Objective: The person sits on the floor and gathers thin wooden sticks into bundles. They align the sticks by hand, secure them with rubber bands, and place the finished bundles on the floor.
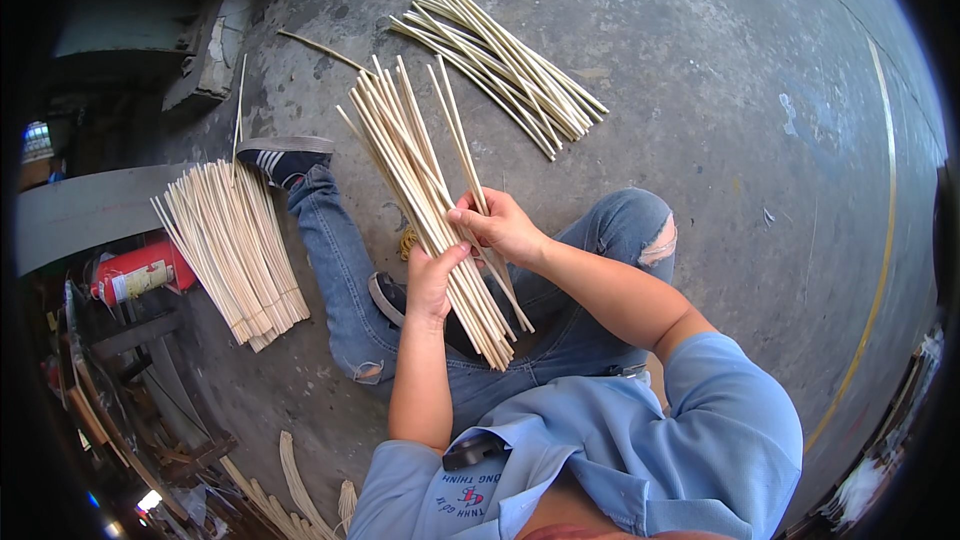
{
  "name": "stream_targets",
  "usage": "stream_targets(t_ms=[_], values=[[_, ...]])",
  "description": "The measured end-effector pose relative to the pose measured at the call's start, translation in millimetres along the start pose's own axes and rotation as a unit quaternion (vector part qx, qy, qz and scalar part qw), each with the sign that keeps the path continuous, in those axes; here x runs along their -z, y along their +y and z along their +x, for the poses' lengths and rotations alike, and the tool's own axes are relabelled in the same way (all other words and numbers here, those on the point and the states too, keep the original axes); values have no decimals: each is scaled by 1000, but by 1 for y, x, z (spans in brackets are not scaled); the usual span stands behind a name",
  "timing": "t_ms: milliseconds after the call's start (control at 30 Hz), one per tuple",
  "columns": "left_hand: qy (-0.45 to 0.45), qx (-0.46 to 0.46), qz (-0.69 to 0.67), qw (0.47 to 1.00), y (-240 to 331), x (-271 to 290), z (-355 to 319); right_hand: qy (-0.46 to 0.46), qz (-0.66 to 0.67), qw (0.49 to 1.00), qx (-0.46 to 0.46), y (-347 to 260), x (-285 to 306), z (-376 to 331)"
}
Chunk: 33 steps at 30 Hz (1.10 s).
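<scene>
Grey concrete floor (740,170) fills most of my feed, kinda scuffed, with a red fire extinguisher (140,272) off to the left and a fanned stack of pale sticks (235,250) beside it. From my end, the bundle of sticks (430,208) is up over the wearer's jeans (325,250). Left grip (430,285) is wrapped round it low down; right grip (500,228) is pinched on a few loose sticks (461,138) just beside it.

What worries me: the far ends splay, so if the left grip slackens, I reckon some slide out and hit the floor. Loose ones could also cross and snag if the right grip twists.

Direction-wise, the long axis runs upper left to lower right, far ends pointing away and a bit left, near ends toward the lap. Can't tell how steeply it tilts. Another pile (530,90) lies beyond, also slanting down rightward.
</scene>
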<state>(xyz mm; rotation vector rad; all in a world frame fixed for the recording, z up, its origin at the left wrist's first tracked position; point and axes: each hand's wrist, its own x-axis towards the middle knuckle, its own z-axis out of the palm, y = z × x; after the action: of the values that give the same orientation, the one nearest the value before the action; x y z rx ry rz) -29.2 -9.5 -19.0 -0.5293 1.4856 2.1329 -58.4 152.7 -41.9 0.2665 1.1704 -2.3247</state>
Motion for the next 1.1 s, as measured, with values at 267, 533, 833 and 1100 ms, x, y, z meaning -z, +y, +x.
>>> stream_targets(t_ms=[267, 533, 833, 1100], values=[[19, -5, 6, 1000, -2, 0, 1, 34, -67, 997, 4, 3, 2, 3], [29, 2, 27, 999, 2, 2, -1, 59, -23, 997, 49, 9, -1, 3], [-8, 22, 33, 999, 8, -5, -5, 16, 54, 996, -64, -9, 3, 0], [8, 27, 3, 1000, -1, 5, 0, 27, 45, 999, -6, 8, 5, 9]])
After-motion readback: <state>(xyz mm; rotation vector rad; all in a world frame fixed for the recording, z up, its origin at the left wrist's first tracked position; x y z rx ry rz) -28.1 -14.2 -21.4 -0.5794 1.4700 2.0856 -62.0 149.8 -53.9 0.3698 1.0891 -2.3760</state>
